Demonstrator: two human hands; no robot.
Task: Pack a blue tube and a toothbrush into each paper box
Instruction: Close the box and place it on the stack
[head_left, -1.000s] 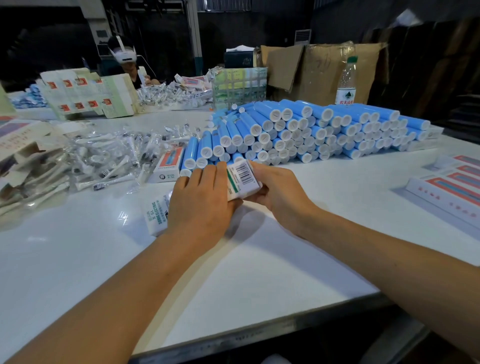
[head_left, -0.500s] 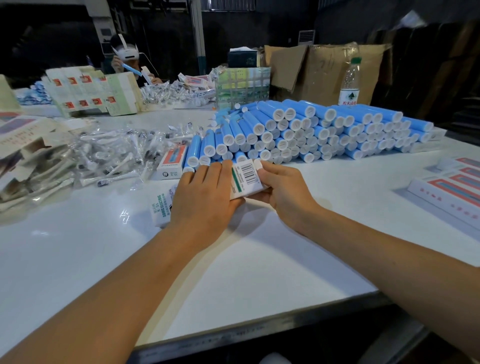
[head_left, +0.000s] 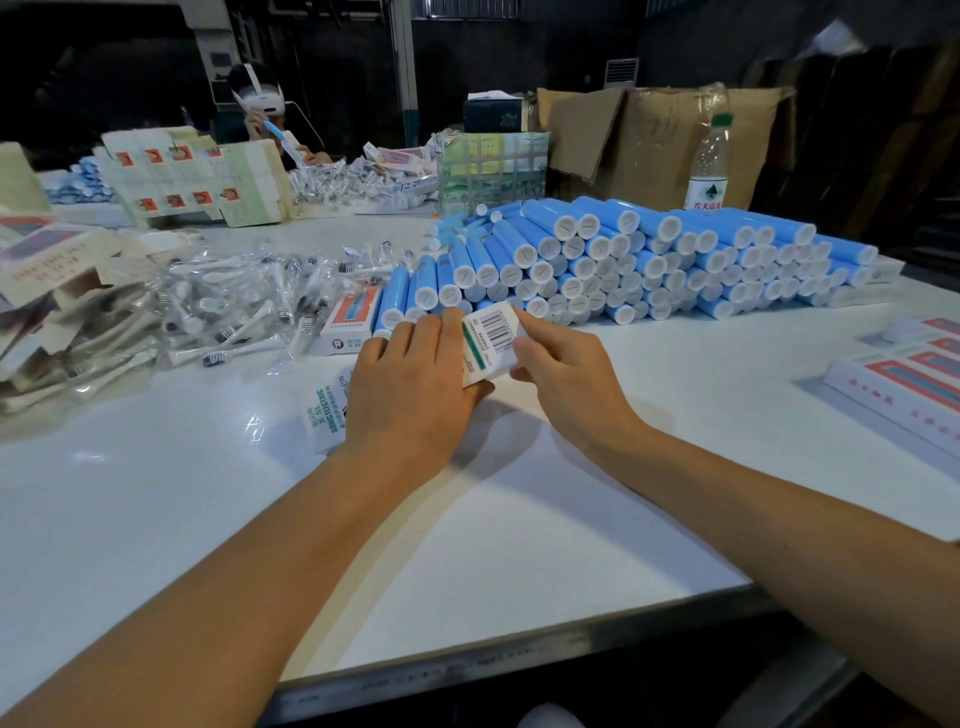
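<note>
Box (head_left: 488, 340) between both hands, contents hidden.

On the table (head_left: 519, 519), a paper box (head_left: 488, 340) lay between both hands, the left hand (head_left: 410, 384) on top. Stacked tubes (head_left: 649, 265) sat behind; bagged toothbrushes (head_left: 234, 312) lay left; packed boxes (head_left: 904, 379) rested right.

A clear plastic water bottle with a green cap (head_left: 710, 166) stands at the far edge of the white table (head_left: 156, 509). Just behind the bottle sits a large brown cardboard carton (head_left: 649, 140). Left of the bottle stands a green-checked packet (head_left: 491, 169), topped by a dark tissue box (head_left: 493, 111).
</note>
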